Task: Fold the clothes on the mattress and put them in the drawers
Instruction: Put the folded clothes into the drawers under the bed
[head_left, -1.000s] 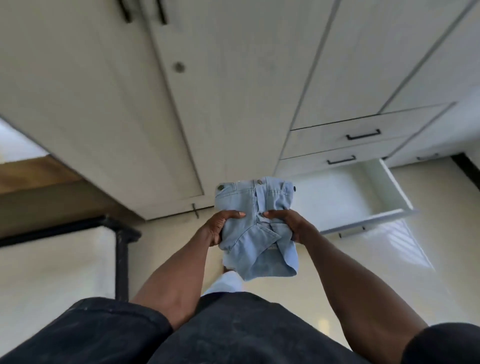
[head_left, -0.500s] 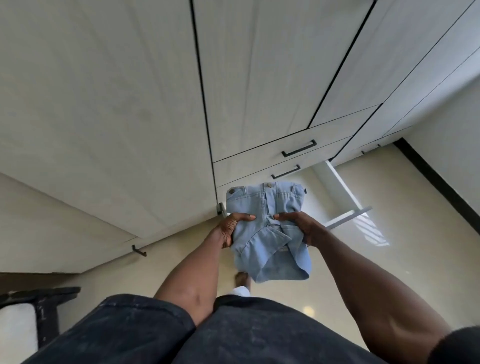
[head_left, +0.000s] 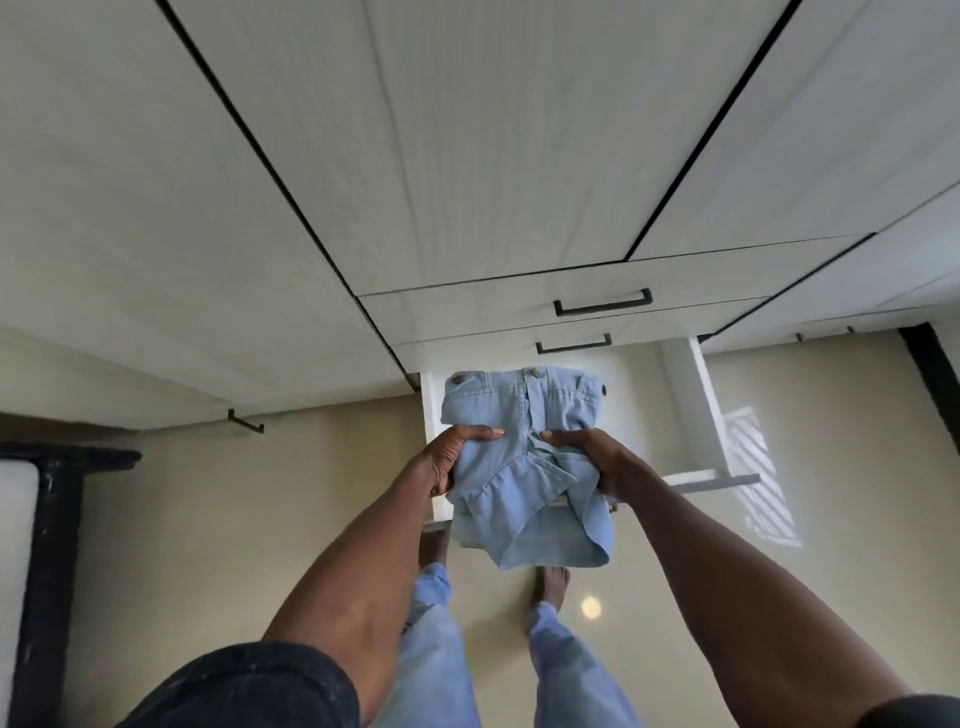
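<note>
So one piece is basically sorted: the light blue denim garment (head_left: 524, 467) is already folded into a compact bundle and is held up over the open drawer (head_left: 696, 415), which is pulled out at the bottom of the white wardrobe (head_left: 467, 156). The left hand (head_left: 447, 462) is clamped on the bundle's left edge, thumb laid across the top, and the right hand (head_left: 597, 457) is gripped on the right side the same way, so the thing is carried by both, not yet set down.

The bundle isn't touching the drawer as far as can be told (it hangs in the air above it, loose hem drooping toward the floor (head_left: 234, 519)). What can be seen of the drawer's inside looks bare, though much of it is hidden behind the denim.

What's left, judging from this: the bundle has to be lowered in and let go, and the drawer pushed shut. Two shut drawers sit above it. A bit of bed frame (head_left: 52, 499) is seen at the far left, but the mattress top isn't in view, so how many clothes are left to fold can't be told
</note>
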